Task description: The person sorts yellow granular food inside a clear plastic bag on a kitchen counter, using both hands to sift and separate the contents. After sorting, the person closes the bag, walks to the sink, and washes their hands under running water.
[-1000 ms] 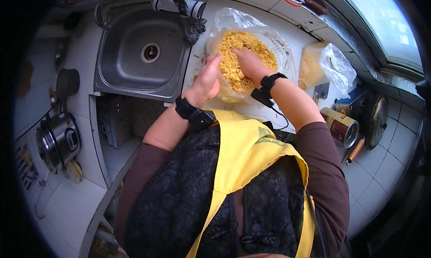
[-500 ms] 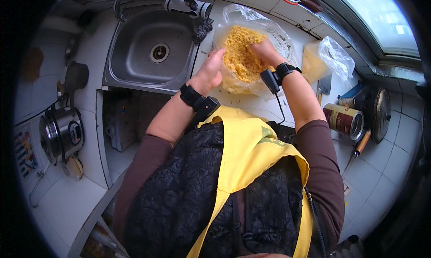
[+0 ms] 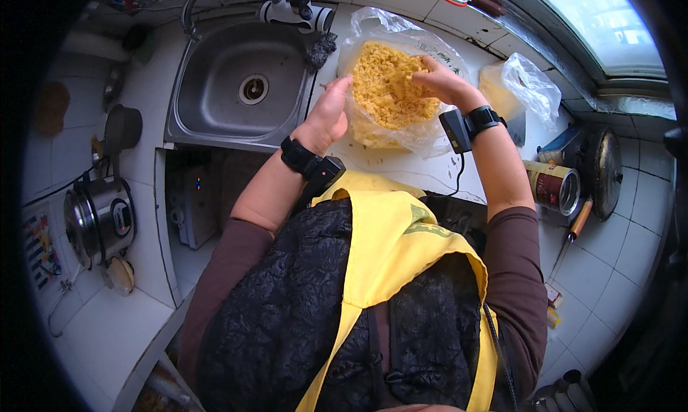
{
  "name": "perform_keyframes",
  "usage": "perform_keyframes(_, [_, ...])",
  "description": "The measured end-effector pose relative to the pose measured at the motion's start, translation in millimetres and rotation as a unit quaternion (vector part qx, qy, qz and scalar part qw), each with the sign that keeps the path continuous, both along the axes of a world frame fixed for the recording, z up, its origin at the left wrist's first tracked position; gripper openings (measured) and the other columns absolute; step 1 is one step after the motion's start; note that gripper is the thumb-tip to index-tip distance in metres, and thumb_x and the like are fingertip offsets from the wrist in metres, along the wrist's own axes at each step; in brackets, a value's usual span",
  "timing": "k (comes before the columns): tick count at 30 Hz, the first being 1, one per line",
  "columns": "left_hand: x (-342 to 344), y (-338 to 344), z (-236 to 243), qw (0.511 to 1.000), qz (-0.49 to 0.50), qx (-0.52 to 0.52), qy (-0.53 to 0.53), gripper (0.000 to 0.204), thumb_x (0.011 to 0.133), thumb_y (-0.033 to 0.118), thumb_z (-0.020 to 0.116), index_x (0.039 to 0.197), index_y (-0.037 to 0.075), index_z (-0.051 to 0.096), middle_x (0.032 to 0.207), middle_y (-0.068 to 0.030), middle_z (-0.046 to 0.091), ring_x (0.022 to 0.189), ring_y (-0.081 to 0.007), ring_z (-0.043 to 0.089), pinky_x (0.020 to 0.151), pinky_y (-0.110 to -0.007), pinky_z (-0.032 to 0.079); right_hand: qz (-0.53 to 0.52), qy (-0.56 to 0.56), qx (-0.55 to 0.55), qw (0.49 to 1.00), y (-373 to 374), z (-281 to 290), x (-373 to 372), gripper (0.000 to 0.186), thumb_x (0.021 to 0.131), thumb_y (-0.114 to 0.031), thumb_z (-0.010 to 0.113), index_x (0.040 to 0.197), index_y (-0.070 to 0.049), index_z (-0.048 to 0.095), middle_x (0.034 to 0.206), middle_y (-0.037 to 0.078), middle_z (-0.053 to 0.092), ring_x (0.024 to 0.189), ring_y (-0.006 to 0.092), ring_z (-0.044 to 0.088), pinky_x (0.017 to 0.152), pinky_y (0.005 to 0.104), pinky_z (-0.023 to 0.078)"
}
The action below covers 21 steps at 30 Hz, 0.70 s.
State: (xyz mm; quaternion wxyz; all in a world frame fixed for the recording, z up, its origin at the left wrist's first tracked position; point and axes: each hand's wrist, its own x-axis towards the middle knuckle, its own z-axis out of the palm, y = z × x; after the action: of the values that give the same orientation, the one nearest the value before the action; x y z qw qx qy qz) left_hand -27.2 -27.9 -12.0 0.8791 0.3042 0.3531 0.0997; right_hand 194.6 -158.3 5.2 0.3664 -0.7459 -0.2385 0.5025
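A clear plastic bag (image 3: pixel 351 57) holds a wide mass of yellow, crumbly grain-like food (image 3: pixel 387 82) on the white counter beside the sink. My left hand (image 3: pixel 330 107) is at the bag's left edge, fingers together against the plastic and seeming to hold it. My right hand (image 3: pixel 441 82) is over the right part of the food, fingers apart and slightly curled, fingertips at the crumbs; whether they touch is unclear. Right of it lie a second plastic bag (image 3: pixel 524 79) with pale yellow contents and a partly hidden grey blade (image 3: pixel 516 131).
A steel sink (image 3: pixel 215 89) with tap (image 3: pixel 294 14) and dark scrubber (image 3: pixel 319 52) is left of the bag. At right are a tin (image 3: pixel 555 186), a dark round lid or pan (image 3: pixel 604 175) and a wooden handle (image 3: pixel 579 222). A steel pot (image 3: pixel 97 222) sits far left.
My right hand has moved up and right from deep in the crumbly food to its right edge. My left hand stays at the bag's side; the view has shifted slightly.
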Motion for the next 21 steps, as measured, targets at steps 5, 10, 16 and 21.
perform_keyframes(5, [-1.5,1.4,9.7,0.999,0.000,0.019,0.026,0.051,0.096,0.034,0.049,0.137,0.007,0.040,0.138,-0.0089,0.042,0.126,-0.0220,0.037,0.107,-0.039,0.024,0.055,-0.230,0.036,0.971,-6.7,-15.3,-5.5,0.049,0.082,-0.014,0.063,0.127,0.001,0.051,0.111,0.015,0.063,0.101,0.0204,0.060,0.088,0.0308,0.048])
perform_keyframes(10, [-0.6,7.8,13.3,0.999,-0.009,0.049,0.006,0.045,0.094,0.026,0.054,0.128,0.004,0.036,0.126,-0.0115,0.046,0.119,-0.0204,0.043,0.103,-0.036,0.033,-0.008,-0.140,0.010,0.990,-4.6,-16.6,-6.1,0.039,0.085,-0.019,0.061,0.119,0.000,0.058,0.087,0.012,0.067,0.079,0.0201,0.064,0.075,0.0319,0.050])
perform_keyframes(16, [7.5,12.8,8.4,0.997,-0.012,0.072,-0.007,0.045,0.092,0.022,0.057,0.126,0.003,0.034,0.124,-0.0129,0.046,0.117,-0.0208,0.043,0.102,-0.035,0.034,0.002,-0.177,-0.049,0.983,-4.7,-10.3,-1.4,0.040,0.092,-0.027,0.061,0.119,0.001,0.057,0.082,0.007,0.063,0.071,0.0122,0.059,0.059,0.0285,0.050])
perform_keyframes(21, [16.4,11.4,0.3,0.996,0.006,0.086,-0.027,0.046,0.092,0.017,0.058,0.127,0.001,0.032,0.124,-0.0139,0.045,0.116,-0.0213,0.045,0.101,-0.035,0.036,0.056,-0.269,0.010,0.962,-8.7,-12.8,-5.0,0.051,0.079,-0.026,0.071,0.123,-0.005,0.057,0.091,0.015,0.065,0.084,0.0258,0.064,0.078,0.0343,0.051])
